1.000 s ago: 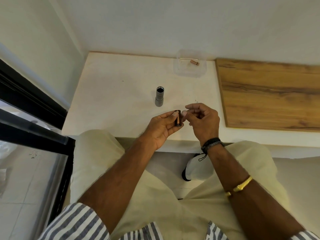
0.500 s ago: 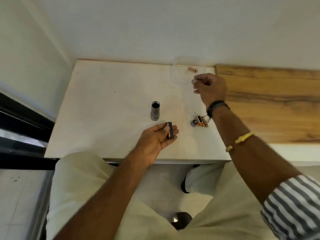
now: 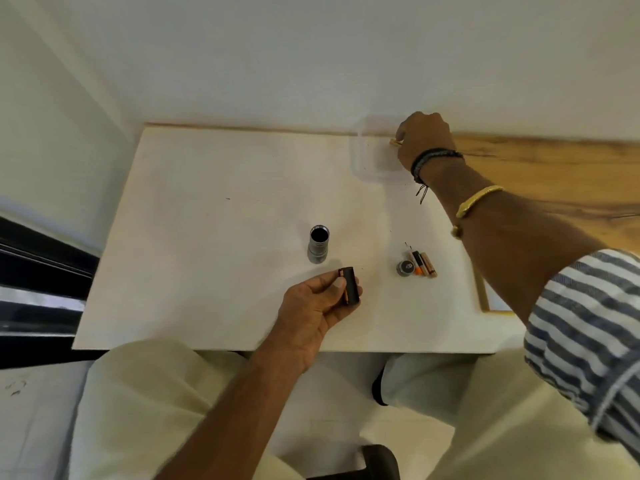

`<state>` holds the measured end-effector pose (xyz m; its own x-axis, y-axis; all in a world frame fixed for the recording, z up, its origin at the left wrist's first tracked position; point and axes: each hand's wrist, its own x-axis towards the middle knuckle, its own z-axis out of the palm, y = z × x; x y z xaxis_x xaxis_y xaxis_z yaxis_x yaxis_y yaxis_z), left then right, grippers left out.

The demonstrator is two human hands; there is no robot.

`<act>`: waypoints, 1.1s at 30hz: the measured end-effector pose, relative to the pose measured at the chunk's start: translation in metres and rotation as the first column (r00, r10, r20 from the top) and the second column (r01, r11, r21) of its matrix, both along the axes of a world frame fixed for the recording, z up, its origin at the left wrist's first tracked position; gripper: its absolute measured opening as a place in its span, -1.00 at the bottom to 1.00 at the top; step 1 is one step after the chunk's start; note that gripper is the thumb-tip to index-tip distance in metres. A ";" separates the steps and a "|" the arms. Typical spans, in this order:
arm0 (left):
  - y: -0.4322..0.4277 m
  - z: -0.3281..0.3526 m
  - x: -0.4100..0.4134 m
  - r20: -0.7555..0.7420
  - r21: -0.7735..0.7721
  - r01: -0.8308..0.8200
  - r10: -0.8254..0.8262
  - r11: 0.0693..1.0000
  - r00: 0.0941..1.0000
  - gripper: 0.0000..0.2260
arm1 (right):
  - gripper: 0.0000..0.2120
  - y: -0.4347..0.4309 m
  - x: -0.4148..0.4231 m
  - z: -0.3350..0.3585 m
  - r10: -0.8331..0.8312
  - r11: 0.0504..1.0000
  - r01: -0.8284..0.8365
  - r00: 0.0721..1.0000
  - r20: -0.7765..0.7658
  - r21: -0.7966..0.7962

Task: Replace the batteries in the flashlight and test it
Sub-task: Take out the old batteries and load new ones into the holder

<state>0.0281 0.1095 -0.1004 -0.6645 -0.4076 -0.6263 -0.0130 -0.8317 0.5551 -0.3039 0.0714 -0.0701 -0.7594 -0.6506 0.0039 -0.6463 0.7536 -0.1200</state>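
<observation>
Left hand (image 3: pixel 317 308) grips the black battery holder (image 3: pixel 350 289) near the upright flashlight body (image 3: pixel 318 244) on the white table (image 3: pixel 207 237); right hand (image 3: pixel 425 138) pinches a battery (image 3: pixel 394 142) at the clear container (image 3: pixel 372 168)

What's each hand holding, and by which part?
Left hand grips the battery holder around its middle; right hand seems to pinch a battery by one end.

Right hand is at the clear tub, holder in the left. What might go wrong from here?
1. The loose batteries beside the end cap could get mixed with the battery the right hand pinches at the clear container.
2. The flashlight body stands upright, open end up, close to the left hand gripping the battery holder; a returning arm might topple it, and it may roll off the table.
</observation>
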 end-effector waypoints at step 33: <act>0.014 0.022 0.017 -0.113 -0.022 -0.004 0.002 1.000 0.994 -0.72 | -0.81 0.146 0.197 0.037 0.191 0.659 0.342 0.785 0.589 -0.670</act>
